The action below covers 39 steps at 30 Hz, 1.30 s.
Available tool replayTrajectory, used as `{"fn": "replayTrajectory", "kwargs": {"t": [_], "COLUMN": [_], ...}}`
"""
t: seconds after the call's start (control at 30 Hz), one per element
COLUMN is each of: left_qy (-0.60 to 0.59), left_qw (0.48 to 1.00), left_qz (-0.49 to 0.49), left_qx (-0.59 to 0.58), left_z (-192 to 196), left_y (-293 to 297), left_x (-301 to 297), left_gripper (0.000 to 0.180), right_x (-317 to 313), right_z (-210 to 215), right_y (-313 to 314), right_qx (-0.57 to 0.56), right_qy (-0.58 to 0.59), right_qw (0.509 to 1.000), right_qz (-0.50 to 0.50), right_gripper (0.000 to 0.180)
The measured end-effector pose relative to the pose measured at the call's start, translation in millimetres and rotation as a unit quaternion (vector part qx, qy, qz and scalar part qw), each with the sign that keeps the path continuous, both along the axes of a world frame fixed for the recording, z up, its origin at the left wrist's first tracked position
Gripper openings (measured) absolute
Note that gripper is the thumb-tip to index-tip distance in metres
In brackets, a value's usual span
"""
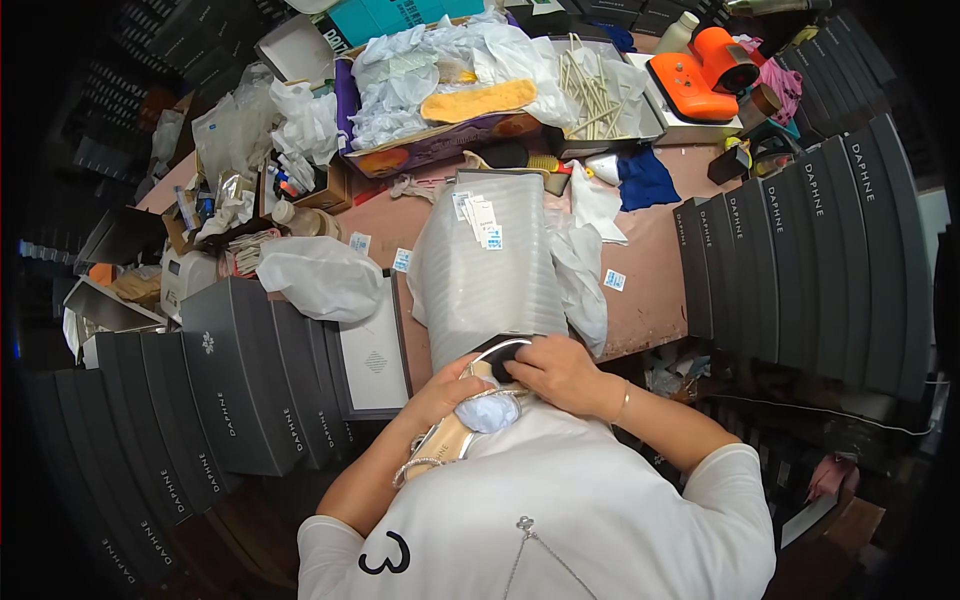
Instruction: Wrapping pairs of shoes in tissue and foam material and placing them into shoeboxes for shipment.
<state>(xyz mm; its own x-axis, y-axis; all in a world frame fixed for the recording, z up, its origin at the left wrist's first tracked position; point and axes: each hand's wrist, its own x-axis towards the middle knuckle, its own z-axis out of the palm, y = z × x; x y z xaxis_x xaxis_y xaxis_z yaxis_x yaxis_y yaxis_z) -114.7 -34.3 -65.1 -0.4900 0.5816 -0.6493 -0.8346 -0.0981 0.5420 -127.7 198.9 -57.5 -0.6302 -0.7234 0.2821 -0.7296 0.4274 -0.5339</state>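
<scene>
Close to my chest, my left hand (pixel 441 394) is closed around a sandal (pixel 440 440) with a beige insole and sparkling silver straps. A wad of pale tissue paper (pixel 488 411) is tucked under its straps. My right hand (pixel 562 374) has its fingers pinched on a black piece (pixel 503 360) at the sandal's far end. Whether that piece belongs to the sandal or is a separate pad, I cannot tell. Just beyond my hands lies a stack of translucent foam sheets (pixel 490 275), with small white labels (pixel 480 218) on top.
Grey shoeboxes stand in rows at the left (pixel 240 370) and right (pixel 800 260). At the back of the pink table (pixel 650 290) are a carton of crumpled tissue (pixel 430 150), a box of pale sticks (pixel 598 90) and an orange device (pixel 695 85). A white bag (pixel 320 278) lies left.
</scene>
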Motion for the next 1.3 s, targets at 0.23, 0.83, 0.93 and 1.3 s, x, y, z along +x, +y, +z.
{"fn": "replayTrajectory", "kwargs": {"t": [0.23, 0.83, 0.93, 1.3], "left_qy": [0.024, 0.02, 0.01, 0.212], "left_qw": [0.999, 0.981, 0.963, 0.906], "left_qz": [0.018, 0.19, 0.27, 0.366], "left_qx": [-0.01, -0.008, 0.026, -0.012], "left_z": [3, -9, -10, -7], "left_y": [2, -3, -1, 25], "left_x": [8, -29, -56, -46], "left_gripper": [0.041, 0.037, 0.032, 0.049], "right_x": [13, -123, -154, -76], "right_z": [1, -20, -54, 8], "right_y": [22, 37, 70, -51], "right_qx": [0.028, -0.042, 0.012, -0.236], "right_qy": [0.001, 0.06, 0.051, -0.268], "right_qw": [1.0, 0.95, 0.938, 0.928], "right_qz": [0.011, -0.305, -0.343, -0.102], "right_gripper": [0.029, 0.021, 0.044, 0.061]}}
